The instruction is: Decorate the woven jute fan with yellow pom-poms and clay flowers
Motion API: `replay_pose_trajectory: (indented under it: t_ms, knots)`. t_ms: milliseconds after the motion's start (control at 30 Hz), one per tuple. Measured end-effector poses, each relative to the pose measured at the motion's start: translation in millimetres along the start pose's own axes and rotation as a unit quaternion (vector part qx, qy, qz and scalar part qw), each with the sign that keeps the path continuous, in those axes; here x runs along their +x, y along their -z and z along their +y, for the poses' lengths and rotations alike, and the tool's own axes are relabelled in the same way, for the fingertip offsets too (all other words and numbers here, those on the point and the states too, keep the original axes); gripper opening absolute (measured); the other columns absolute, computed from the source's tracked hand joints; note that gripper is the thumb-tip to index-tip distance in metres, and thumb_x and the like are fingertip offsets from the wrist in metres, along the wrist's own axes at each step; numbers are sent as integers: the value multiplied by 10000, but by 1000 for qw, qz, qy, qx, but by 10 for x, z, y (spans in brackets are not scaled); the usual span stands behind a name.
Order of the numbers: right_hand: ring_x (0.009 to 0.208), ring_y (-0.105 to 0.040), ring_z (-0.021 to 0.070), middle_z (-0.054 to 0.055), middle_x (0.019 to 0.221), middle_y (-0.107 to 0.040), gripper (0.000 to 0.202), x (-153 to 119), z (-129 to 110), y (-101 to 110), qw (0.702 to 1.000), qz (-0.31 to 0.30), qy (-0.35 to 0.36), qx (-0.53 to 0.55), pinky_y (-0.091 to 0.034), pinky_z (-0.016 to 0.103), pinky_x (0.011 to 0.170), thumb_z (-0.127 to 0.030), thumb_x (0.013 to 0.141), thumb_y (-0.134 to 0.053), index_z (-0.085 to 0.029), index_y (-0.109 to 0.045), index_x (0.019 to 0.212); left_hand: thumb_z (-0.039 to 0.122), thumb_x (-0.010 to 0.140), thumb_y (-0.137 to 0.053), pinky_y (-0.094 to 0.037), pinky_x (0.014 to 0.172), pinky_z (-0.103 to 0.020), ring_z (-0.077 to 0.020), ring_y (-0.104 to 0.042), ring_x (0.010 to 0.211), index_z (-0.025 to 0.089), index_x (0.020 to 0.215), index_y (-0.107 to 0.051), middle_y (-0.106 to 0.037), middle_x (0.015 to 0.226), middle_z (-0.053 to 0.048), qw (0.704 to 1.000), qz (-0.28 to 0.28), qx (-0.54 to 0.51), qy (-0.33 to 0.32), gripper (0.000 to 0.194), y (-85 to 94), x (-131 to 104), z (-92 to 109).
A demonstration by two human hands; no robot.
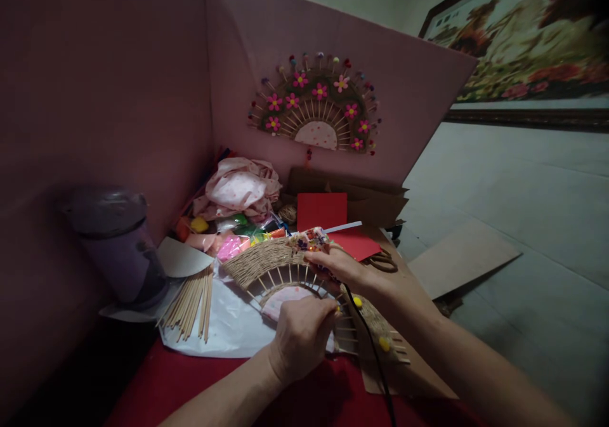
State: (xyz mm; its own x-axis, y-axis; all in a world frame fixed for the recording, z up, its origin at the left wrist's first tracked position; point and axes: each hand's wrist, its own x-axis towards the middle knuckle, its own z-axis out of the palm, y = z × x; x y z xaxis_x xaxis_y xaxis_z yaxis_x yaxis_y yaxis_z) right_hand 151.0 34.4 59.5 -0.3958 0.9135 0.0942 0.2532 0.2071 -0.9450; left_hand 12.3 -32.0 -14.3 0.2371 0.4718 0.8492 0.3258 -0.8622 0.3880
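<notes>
A half-round fan, woven of twine over thin sticks with a dotted cloth centre, lies in front of me. My right hand is closed around a glue gun in flower-patterned cloth, above the fan. A pale glue stick juts from it and a black cord hangs down; its nozzle is not clear. Over the cloth centre, my left hand pinches a small yellow piece, partly hidden by the fingers. Yellow pieces sit on the fan's right part.
Thin wooden sticks lie on white plastic at left, near a dark-lidded container. Behind are coloured clay packs, crumpled cloth, red card and scissors. A flowered fan is on the pink panel.
</notes>
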Motion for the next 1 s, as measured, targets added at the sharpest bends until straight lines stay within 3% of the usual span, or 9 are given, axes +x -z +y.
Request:
replay_pose_trajectory:
  t_ms: [100, 200, 300, 400, 467, 533, 700, 800, 1000]
  knots:
    - [487, -441, 99, -34, 561, -492, 264, 60, -148, -98, 998, 8, -39, 49, -386, 231, 442, -429, 753, -612, -178, -553, 697, 129, 872, -459, -436, 568, -261, -152, -603, 593, 141, 908, -589, -646, 661, -52, 1000, -4, 6, -1, 136, 10, 8, 7]
    - [405, -345, 56, -46, 551, -448, 323, 28, -241, -7, 990, 30, -66, 118, -270, 195, 353, -473, 733, -630, -170, -526, 694, 136, 870, -467, -442, 572, -257, -151, -608, 597, 145, 910, -590, -645, 658, -52, 1000, -4, 6, 1, 130, 18, 5, 10]
    - [411, -361, 55, -20, 622, -494, 347, -88, -167, 293, 989, 62, -58, 117, -264, 194, 338, -502, 755, -619, -164, -543, 747, 130, 862, -486, -448, 571, -257, -153, -615, 602, 146, 908, -588, -654, 669, -53, 1000, -4, 1, 3, 113, 21, 0, 15]
    - [393, -339, 61, -38, 545, -455, 352, -253, 64, 682, 994, 96, -54, 15, -261, 199, 349, -507, 766, -619, -170, -525, 726, 124, 855, -504, -459, 578, -253, -149, -622, 612, 148, 921, -586, -669, 698, -55, 1000, -1, -7, 6, 109, 23, 5, 19]
    - [422, -365, 73, -26, 544, -469, 336, -379, 247, 921, 992, 71, -68, -77, -293, 204, 386, -492, 792, -587, -164, -544, 731, 119, 847, -520, -469, 585, -252, -147, -626, 617, 150, 933, -588, -676, 710, -53, 1000, 6, -6, 12, 114, 27, 15, 16]
    - [477, -409, 89, 8, 684, -565, 305, -511, 421, 1120, 983, 94, -60, -146, -345, 210, 420, -467, 785, -570, -173, -580, 869, 113, 839, -538, -480, 601, -251, -145, -634, 632, 155, 942, -590, -685, 723, -49, 1000, 17, -1, 21, 122, 33, 29, 4]
    - [861, -588, 215, 74, 937, -643, 346, -840, 790, 1466, 960, 100, -62, -256, -479, 318, 768, -370, 740, -550, -155, -606, 1005, 123, 844, -547, -497, 627, -242, -139, -657, 681, 168, 959, -591, -710, 795, -59, 998, 40, 21, 35, 131, 54, 61, -37]
    - [990, -578, 249, 74, 1067, -640, 422, -1002, 960, 1599, 948, 81, -95, -294, -439, 352, 893, -315, 686, -603, -168, -601, 1082, 129, 844, -550, -499, 622, -240, -139, -659, 685, 164, 951, -594, -711, 791, -60, 998, 43, 33, 27, 121, 68, 70, -49]
    - [1024, -573, 276, 83, 1079, -646, 470, -1157, 1157, 1690, 927, 93, -141, -334, -419, 392, 930, -234, 610, -665, -164, -625, 1073, 129, 831, -574, -494, 622, -223, -120, -653, 664, 161, 943, -605, -705, 771, -30, 997, 59, 41, 22, 120, 80, 81, -56]
